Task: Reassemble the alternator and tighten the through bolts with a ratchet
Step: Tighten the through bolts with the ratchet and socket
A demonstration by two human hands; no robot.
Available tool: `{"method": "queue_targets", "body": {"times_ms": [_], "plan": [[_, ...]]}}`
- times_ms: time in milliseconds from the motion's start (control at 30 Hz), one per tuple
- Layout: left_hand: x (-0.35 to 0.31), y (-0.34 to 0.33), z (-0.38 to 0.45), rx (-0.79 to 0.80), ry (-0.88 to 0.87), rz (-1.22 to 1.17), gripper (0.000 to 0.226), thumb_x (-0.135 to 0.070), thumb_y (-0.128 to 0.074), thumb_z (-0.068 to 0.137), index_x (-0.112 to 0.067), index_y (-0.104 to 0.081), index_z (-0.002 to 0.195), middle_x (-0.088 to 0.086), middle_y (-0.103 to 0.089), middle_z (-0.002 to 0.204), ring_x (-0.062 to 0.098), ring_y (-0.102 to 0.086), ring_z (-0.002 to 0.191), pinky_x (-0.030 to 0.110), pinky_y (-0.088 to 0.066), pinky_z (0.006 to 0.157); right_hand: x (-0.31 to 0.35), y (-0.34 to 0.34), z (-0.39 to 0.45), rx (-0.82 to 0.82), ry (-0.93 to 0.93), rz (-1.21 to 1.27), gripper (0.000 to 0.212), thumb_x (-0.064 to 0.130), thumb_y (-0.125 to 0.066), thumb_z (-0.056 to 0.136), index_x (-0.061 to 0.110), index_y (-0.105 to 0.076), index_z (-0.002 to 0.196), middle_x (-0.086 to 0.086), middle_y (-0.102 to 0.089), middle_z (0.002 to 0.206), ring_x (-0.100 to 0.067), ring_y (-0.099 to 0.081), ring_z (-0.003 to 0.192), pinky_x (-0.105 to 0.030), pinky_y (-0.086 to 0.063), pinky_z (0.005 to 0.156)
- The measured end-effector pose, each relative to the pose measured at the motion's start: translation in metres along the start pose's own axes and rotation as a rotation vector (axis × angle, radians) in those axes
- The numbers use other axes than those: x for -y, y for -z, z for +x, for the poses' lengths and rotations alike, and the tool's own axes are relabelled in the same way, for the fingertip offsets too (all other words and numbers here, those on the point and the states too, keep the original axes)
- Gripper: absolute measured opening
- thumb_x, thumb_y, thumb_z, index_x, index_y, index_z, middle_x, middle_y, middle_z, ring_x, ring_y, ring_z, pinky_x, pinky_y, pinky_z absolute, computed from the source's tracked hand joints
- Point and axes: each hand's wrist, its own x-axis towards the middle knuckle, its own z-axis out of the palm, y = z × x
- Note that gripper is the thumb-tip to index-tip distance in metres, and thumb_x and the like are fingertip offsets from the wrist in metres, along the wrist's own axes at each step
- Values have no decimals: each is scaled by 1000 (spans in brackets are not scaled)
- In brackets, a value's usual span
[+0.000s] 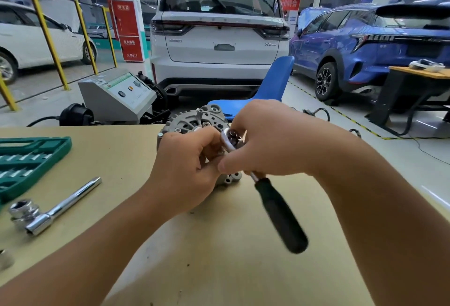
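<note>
Gripping the alternator [194, 120] at the far edge of the table [121, 149] with the curled left hand [185, 166]; right hand [270, 140] clamped around the ratchet [275, 205] head atop it.

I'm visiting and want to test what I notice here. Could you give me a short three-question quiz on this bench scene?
1. True or false: the right hand holds the ratchet near its head, not by the black handle.
2. What colour is the socket tray?
A. red
B. green
C. yellow
3. What does the left hand rest on?

Key:
1. True.
2. B.
3. The alternator, which stands on the table.
</note>
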Motion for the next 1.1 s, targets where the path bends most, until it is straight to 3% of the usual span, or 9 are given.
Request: {"method": "queue_targets", "body": {"times_ms": [167,367,500,567,633,767,933,1000,1100], "plan": [[1,-4,0,-27,63,12,20,-37,-75,82,-18,-67,83,-5,-64,65,21,-54,52,41,-49,56,-8,2,0,-66,-45,-73,25,38,-79,80,18,-65,73,-2,-60,67,-23,-58,65,-31,-43,51],[-3,-7,1,-125,61,136,23,-30,-68,85,-38,-51,72,-12,-49,55,14,-43,51,34,-32,58,4,6,-4,-56,-25,12,42,39,-75,80,12,-52,59,-1,-45,51,-19,-44,53,-28,-35,48],[-3,0,0,-52,51,62,19,-38,-68,90,-19,-70,89,-8,-58,60,17,-51,54,36,-42,54,1,9,-5,-75,-4,-57,10,25,-70,90,18,-73,84,-1,-61,71,-18,-60,69,-28,-43,53],[-1,3,1,-9,31,23,23,-37,-67,91,-15,-69,87,-9,-54,58,16,-47,52,32,-37,55,-2,7,-6,-103,-17,-72,11,16,-66,92,24,-73,89,0,-65,83,-22,-63,77,-31,-50,58],[-2,2,2,-4,19,34,22,-37,-67,90,-17,-66,83,-9,-49,57,15,-42,51,33,-36,54,-2,3,-4,-119,-11,-91,10,17,-68,90,20,-69,80,-1,-61,77,-24,-61,70,-32,-49,55],[-6,-2,1,-56,0,75,18,-28,-71,87,-29,-58,74,-8,-53,57,20,-45,53,44,-44,52,7,4,-5,-50,-6,-38,36,40,-76,74,13,-57,61,3,-48,54,-18,-41,50,-19,-30,37],[-2,5,1,49,27,9,23,-37,-72,86,-14,-70,86,-9,-54,60,14,-47,52,29,-37,55,1,4,-6,-61,-19,-75,5,21,-72,83,20,-71,88,-1,-67,87,-24,-66,78,-37,-59,66],[-4,6,2,63,18,5,25,-39,-70,86,-14,-69,86,-9,-56,62,15,-48,52,30,-37,54,3,0,-5,-114,-23,-110,7,17,-68,85,20,-63,81,-1,-61,83,-25,-61,74,-36,-52,61],[-5,4,1,7,13,19,27,-39,-65,85,-12,-66,81,-1,-58,63,27,-49,58,44,-43,53,10,-3,-5,-106,-19,-75,34,30,-71,80,17,-48,60,4,-45,53,-16,-40,45,-22,-31,41]]}}
